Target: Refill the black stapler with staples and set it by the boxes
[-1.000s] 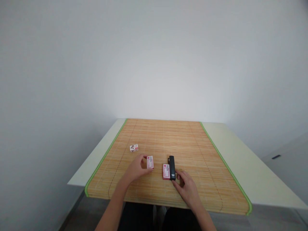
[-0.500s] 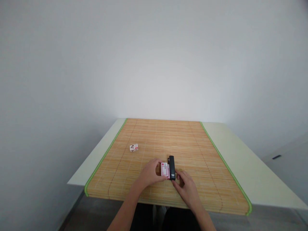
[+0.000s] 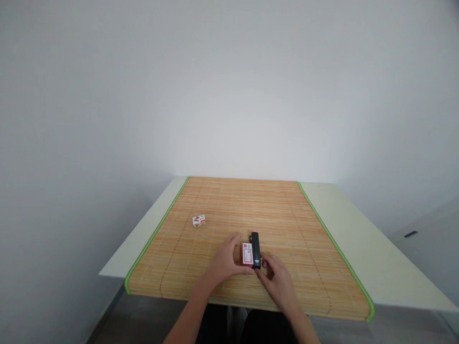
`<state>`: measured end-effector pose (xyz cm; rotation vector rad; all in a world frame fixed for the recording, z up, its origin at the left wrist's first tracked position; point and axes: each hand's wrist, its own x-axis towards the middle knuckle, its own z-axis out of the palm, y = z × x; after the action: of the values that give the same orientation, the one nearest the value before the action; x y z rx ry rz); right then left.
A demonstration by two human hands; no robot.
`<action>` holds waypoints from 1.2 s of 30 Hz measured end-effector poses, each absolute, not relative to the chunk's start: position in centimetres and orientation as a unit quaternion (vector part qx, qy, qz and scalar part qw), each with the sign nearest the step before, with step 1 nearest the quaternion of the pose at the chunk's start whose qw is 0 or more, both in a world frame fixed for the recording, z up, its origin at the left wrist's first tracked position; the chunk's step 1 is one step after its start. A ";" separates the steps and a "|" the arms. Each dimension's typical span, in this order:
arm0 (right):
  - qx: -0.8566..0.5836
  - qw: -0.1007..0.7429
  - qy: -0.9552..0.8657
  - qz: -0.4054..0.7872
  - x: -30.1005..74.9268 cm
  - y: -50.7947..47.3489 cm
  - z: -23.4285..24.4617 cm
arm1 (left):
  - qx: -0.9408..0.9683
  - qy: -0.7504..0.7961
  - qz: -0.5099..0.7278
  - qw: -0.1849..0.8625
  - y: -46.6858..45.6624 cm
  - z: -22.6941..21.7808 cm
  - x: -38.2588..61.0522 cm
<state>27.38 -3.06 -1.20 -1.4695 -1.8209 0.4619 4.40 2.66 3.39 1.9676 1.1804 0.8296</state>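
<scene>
A black stapler (image 3: 256,249) lies lengthwise on the bamboo mat, pointing away from me. Against its left side is a small white and red box (image 3: 247,253), with a printed label on top. My left hand (image 3: 224,259) curves around the box's left side, its fingers spread and a gap showing between palm and box. The left thumb lies along the box's near edge; I cannot tell whether it touches. At the stapler's near right end, my right hand (image 3: 278,282) holds it between thumb and fingers.
Farther off to the left, a second small white box (image 3: 198,220) with dark and red print lies on the bamboo mat (image 3: 265,205). The mat has green edging and covers the middle of a white table (image 3: 376,258). A pale wall (image 3: 251,95) stands behind.
The white and red box has shifted right, up against the stapler, covering the similar white and red surface that showed between them. My left fingers have spread away from it. The right hand stays put.
</scene>
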 end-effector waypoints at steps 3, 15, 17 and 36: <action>-0.571 0.373 -0.708 0.182 27.4 -3.1 -1.1 | 0.732 0.483 0.358 0.320 3.8 2.9 2.4; -0.570 0.378 -0.708 0.176 27.4 -2.9 -1.5 | 0.675 0.669 0.291 0.105 12.3 2.2 -10.8; -0.571 0.379 -0.707 0.175 27.4 -3.0 -1.5 | 0.676 0.675 0.277 0.104 12.1 2.2 -10.3; -0.570 0.376 -0.709 0.175 27.5 -3.0 -1.4 | 0.714 0.657 0.196 0.145 9.0 4.5 -9.8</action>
<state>27.49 -2.95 -1.35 -1.4593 -1.8143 0.4488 -9.79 8.96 4.50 2.0562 1.8923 0.5635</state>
